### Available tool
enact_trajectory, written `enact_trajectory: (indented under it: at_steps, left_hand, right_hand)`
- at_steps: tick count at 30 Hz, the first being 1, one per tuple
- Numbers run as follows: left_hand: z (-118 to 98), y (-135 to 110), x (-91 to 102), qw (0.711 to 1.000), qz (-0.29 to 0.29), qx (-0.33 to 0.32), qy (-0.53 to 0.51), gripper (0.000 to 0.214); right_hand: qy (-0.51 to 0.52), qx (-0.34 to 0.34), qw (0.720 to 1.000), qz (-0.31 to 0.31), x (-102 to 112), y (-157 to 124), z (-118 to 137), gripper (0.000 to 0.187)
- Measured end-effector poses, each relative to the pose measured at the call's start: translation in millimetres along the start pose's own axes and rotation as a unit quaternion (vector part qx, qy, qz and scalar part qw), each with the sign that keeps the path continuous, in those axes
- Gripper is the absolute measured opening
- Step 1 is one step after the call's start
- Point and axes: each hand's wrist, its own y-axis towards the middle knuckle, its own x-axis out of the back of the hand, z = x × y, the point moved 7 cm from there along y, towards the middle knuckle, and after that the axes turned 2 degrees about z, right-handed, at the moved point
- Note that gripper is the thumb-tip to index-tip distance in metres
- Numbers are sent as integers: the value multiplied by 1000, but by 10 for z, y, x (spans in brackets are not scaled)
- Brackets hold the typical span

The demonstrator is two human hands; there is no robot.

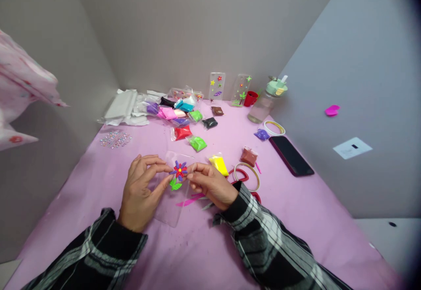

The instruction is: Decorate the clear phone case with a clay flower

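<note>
A clear phone case (171, 209) lies on the pink table (204, 246) in front of me. On it sits a clay flower (180, 170) with purple petals, a red and yellow middle and green leaves. My left hand (140, 189) grips the case's left edge, fingers curled at the flower. My right hand (210, 182) is closed beside the flower, its fingertips pinched against the petals. Whether it holds anything small I cannot make out.
Small bags of coloured clay (184, 119) lie across the middle and back. Two decorated clear cases (217, 86) lean on the back wall by a red cup (250, 98) and a water bottle (267, 99). A dark phone (291, 155), tape rings (246, 173) and a gem sheet (115, 139) lie around.
</note>
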Motion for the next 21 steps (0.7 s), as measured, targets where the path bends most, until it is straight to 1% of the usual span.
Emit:
enact_trajectory:
  at_steps: [6,12,17,21]
  left_hand:
    - [-22,8,-3,1000,8,8,-9,12]
    - [-33,6,-16,1000,8,-8,-15,11]
    - [-46,-1,-22,1000,9,-17,0,10]
    - [-109,4,-27,999,10,-35,30,13]
  right_hand:
    - [-1,-1,1000,3,-4,-1,-3,31]
    - [2,-1,1000,6,-16,-7,-4,30]
    - [3,-2,1000,7,-20,-8,-1,30]
    - [1,-2,1000,5,-14,-4,-1,31]
